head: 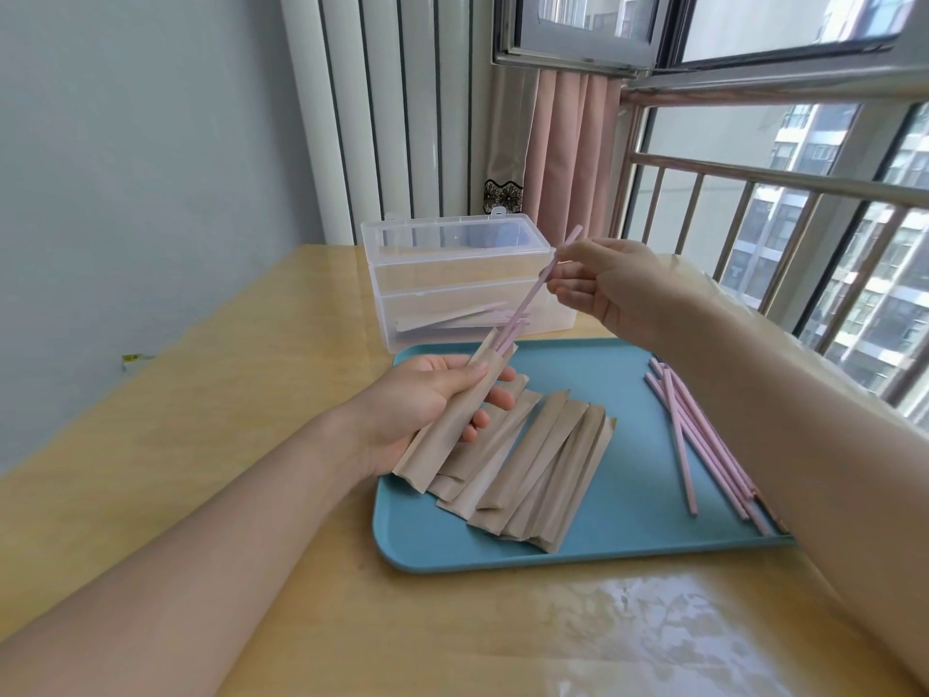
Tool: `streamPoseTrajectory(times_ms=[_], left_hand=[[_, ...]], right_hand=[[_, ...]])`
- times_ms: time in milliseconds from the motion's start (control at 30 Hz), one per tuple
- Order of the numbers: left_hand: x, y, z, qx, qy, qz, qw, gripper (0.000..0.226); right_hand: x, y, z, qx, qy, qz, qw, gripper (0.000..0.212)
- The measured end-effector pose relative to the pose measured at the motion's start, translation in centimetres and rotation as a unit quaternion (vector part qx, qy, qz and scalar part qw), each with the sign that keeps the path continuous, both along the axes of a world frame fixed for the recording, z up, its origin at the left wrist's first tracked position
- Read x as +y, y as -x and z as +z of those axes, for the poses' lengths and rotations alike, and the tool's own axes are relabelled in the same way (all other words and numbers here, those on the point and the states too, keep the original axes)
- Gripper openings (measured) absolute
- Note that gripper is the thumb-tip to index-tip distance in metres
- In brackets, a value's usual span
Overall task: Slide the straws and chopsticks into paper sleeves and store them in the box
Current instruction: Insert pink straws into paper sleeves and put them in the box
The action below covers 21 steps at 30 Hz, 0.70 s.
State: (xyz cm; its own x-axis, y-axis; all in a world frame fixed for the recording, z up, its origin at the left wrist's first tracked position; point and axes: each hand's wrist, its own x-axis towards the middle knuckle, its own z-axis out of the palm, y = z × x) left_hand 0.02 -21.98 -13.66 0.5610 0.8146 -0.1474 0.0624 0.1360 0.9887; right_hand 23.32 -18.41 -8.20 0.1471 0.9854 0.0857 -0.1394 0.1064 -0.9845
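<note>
My left hand (427, 399) grips a brown paper sleeve (442, 435) slanting up over the left part of a blue tray (628, 445). My right hand (603, 284) pinches a pink straw (533, 299) whose lower end sits in the sleeve's open mouth. Several empty brown sleeves (533, 465) lie fanned on the tray. Several loose pink straws (704, 445) lie at the tray's right side, partly hidden by my right forearm. A clear plastic box (462, 279) stands open behind the tray, with some filled sleeves lying in its bottom.
The tray and box rest on a yellow wooden table (201, 445) against a grey wall. A window with metal railing (779, 193) runs along the right. A pink curtain (568, 153) hangs behind the box.
</note>
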Motion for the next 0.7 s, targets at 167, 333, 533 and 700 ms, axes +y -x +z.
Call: streamPoseTrajectory(times_ms=[167,333,533,700], left_hand=[[0.0,0.0,0.0,-0.001,-0.003,-0.004,1.0,0.031],[0.0,0.1,-0.1,-0.003,-0.004,-0.004,1.0,0.031],[0.0,0.0,0.0,0.0,-0.007,0.004,1.0,0.031],[0.2,0.1,0.0,-0.015,0.015,0.022,1.0,0.031]], right_hand=[[0.0,0.0,-0.6,-0.041,0.007,0.019,0.999,0.003],[-0.1,0.3,-1.1,-0.076,0.017,0.038,0.996,0.012],[-0.3,0.8,-1.4,-0.075,0.016,0.027,0.997,0.035],[-0.1,1.6,-1.9,-0.122,-0.003,0.023,0.992,0.043]])
